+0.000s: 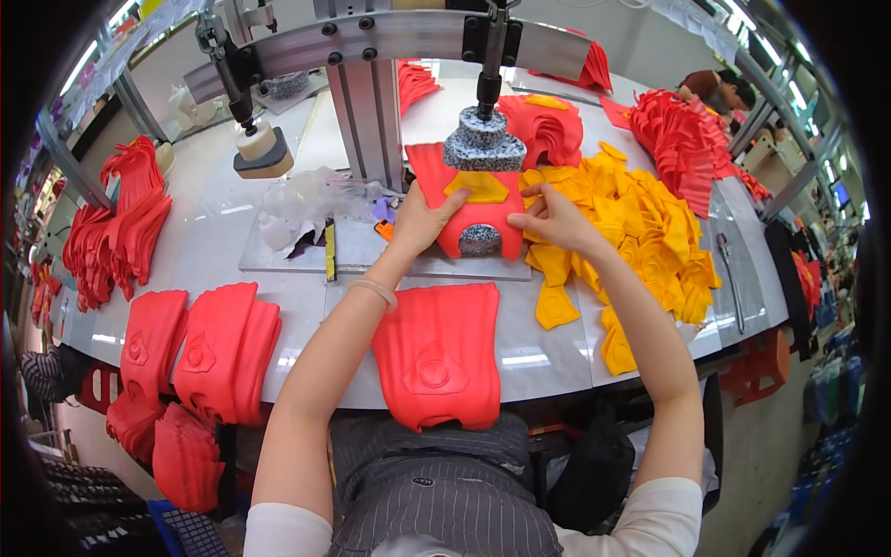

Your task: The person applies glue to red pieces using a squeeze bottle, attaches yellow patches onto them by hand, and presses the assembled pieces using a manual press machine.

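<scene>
Sagging red bundle (121,223): heaped on the bench (204,223), well left of the metal post (369,121).
Folded red stacks (227,348): hung over the bench's near edge, left of the post and on its near side.
Left hand (422,221): held just right of the post, on its near side; its grip is closed about the left edge of the red workpiece (478,213), the thumb laid on the yellow patch (483,188); the fingers are partly hidden.
Red workpiece: draped over a speckled form (481,243), right of the post.
Yellow patch: set on the workpiece below the speckled pad (483,148); the gap to the pad cannot be judged.
Patch alignment: judged to be the step in hand; the next move seems to call for the patch being kept flat and the fingers kept clear of the pad.
Right hand (560,223): held farther right of the post, its thumb set against the workpiece's right edge; the fingers are loosely curled, and whether the edge is pinched in its grip cannot be told.
Yellow heap (640,223): spread well right of the post.
</scene>
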